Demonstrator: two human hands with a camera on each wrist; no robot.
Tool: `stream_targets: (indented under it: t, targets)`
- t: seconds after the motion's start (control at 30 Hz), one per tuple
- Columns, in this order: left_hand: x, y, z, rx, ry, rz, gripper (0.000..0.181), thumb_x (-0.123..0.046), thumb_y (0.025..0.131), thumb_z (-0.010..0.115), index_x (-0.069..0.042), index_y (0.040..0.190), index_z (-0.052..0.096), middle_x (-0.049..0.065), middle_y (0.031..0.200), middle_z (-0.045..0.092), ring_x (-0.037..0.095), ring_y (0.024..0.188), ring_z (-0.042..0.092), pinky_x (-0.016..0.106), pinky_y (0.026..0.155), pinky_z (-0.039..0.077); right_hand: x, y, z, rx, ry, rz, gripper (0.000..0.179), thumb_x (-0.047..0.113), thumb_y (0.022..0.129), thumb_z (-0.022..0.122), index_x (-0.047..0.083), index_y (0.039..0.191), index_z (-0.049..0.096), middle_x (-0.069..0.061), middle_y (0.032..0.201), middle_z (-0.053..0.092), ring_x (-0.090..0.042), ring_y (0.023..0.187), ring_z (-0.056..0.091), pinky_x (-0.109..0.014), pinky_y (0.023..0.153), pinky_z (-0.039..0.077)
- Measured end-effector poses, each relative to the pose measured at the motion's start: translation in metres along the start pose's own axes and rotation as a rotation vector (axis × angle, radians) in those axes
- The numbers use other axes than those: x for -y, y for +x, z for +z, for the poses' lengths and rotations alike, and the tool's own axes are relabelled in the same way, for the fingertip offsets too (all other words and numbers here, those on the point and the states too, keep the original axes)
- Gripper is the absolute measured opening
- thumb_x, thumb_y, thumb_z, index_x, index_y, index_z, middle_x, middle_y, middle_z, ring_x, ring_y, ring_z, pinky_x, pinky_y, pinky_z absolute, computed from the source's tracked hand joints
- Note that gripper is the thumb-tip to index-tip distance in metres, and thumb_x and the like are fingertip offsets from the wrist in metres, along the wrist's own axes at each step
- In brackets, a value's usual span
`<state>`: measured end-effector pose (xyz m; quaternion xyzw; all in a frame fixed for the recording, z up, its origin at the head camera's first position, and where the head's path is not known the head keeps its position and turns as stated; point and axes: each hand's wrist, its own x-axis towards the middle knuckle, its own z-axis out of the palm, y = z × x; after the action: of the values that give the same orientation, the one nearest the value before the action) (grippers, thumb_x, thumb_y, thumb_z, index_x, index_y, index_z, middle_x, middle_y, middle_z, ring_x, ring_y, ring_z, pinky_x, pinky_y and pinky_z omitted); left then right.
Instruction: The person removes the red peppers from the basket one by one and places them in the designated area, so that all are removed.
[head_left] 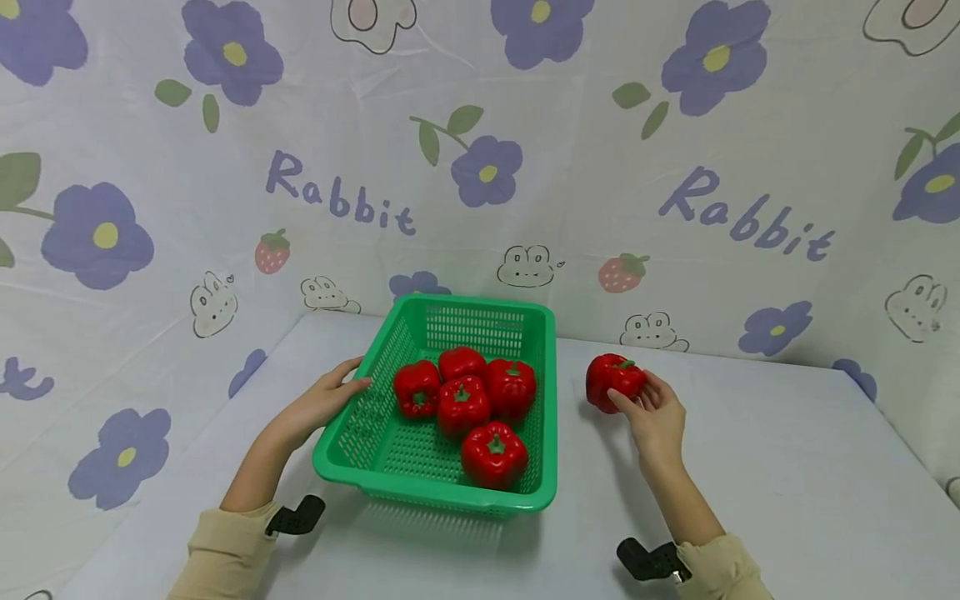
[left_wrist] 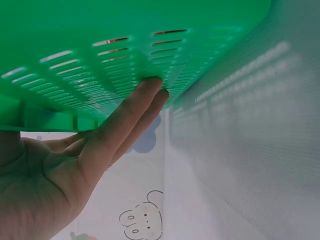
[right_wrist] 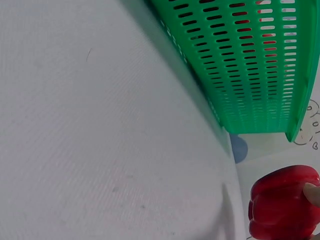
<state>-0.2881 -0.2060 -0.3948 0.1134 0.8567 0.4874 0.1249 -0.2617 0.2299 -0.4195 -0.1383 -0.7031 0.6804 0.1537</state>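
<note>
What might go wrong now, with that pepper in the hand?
The pepper might slip: its skin is shiny, and the right hand seems to hold it mostly with the fingers. The basket might slide or tip if the left hand pulls hard on its side. And the five peppers inside might get bumped if this one drops on them.

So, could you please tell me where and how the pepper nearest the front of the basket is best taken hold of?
I'd probably come from above and grip the front pepper round its plump left and right sides: the basket is open on top, the pepper's stem faces up, and there's free room on its left.
</note>
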Motion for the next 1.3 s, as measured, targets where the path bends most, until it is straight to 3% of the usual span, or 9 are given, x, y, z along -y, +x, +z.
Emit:
stream_targets:
  t: [0.87, 1.3]
  targets:
    - [-0.001, 0.001, 0.002, 0.005, -0.011, 0.006, 0.064, -0.034, 0.105, 0.04, -0.007, 0.157, 0.015, 0.029, 0.14, 0.045, 0.026, 0.107, 0.064, 0.037, 0.085, 0.055, -0.02, 0.009, -0.005, 0.014, 0.005, 0.031, 0.073, -0.001, 0.09, 0.065, -0.002, 0.152, 0.026, -0.021, 0.156, 0.033, -0.031, 0.145, 0.034, -0.038, 0.116, 0.031]
    - [0.002, 0.003, 0.0, -0.002, -0.007, -0.011, 0.063, -0.036, 0.105, 0.041, -0.01, 0.157, 0.016, 0.027, 0.138, 0.047, 0.025, 0.105, 0.064, 0.037, 0.086, 0.055, -0.026, 0.008, -0.008, 0.061, -0.032, 0.019, 0.075, 0.0, 0.091, 0.063, 0.002, 0.154, 0.022, -0.017, 0.159, 0.028, -0.027, 0.147, 0.029, -0.037, 0.118, 0.027]
